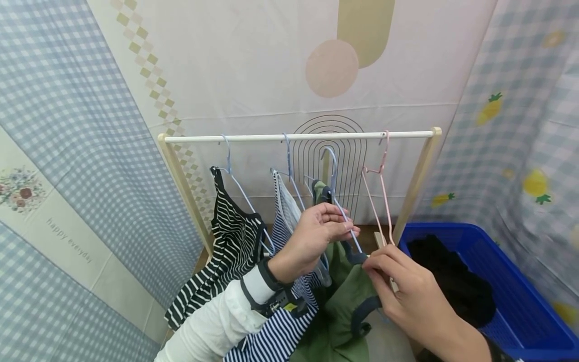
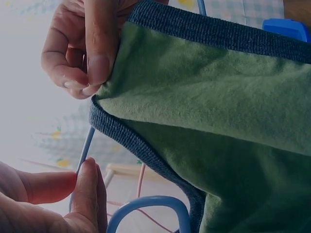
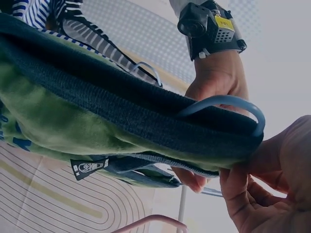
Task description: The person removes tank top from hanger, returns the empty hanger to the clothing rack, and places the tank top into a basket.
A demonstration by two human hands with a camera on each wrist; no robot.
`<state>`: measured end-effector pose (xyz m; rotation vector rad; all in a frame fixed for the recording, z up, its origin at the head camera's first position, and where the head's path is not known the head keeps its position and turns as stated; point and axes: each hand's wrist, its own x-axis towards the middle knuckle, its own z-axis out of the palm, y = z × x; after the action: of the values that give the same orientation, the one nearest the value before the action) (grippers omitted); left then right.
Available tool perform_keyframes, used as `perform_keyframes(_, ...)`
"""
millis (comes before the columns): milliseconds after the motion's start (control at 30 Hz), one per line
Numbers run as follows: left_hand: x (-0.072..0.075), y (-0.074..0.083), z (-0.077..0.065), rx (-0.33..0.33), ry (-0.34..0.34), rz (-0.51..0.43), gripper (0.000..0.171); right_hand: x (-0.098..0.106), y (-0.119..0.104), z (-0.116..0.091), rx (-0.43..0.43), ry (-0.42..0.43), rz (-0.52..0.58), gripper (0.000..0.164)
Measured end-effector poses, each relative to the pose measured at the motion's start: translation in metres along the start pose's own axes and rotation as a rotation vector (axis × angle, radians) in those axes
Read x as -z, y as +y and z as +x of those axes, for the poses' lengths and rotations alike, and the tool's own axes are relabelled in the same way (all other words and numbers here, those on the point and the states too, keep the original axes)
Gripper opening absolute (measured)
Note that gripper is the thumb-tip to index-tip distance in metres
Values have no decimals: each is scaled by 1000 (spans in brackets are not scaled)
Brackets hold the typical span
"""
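A green fabric garment point(image 1: 346, 296) with navy ribbed trim is hanging partly on a slim light-blue hanger point(image 1: 334, 173) below the round white rail point(image 1: 334, 136), its lower part running out of the head view. The left hand point(image 1: 312, 234) is pinching the hanger's sloping arm; the right hand point(image 1: 411, 286) is pinching the garment's shoulder, where cloth is hiding part of the hanger. A blue plastic basket point(image 1: 534, 314), cut off rightward, is holding black cloth point(image 1: 457, 281), its shape hard to make out.
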<state>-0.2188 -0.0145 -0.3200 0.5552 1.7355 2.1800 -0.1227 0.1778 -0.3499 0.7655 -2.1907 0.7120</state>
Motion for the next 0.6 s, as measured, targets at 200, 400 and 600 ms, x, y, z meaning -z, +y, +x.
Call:
perform_keyframes(200,2,0,1,-7,8,-16,30,3,1,-3,28,-12,-8,17)
perform_keyframes(400,3,0,4,-10,21,-16,28,4,2,-9,56,-9,11,42)
perform_keyframes(600,4,1,6,-13,42,-26,29,4,2,-18,62,-7,51,38)
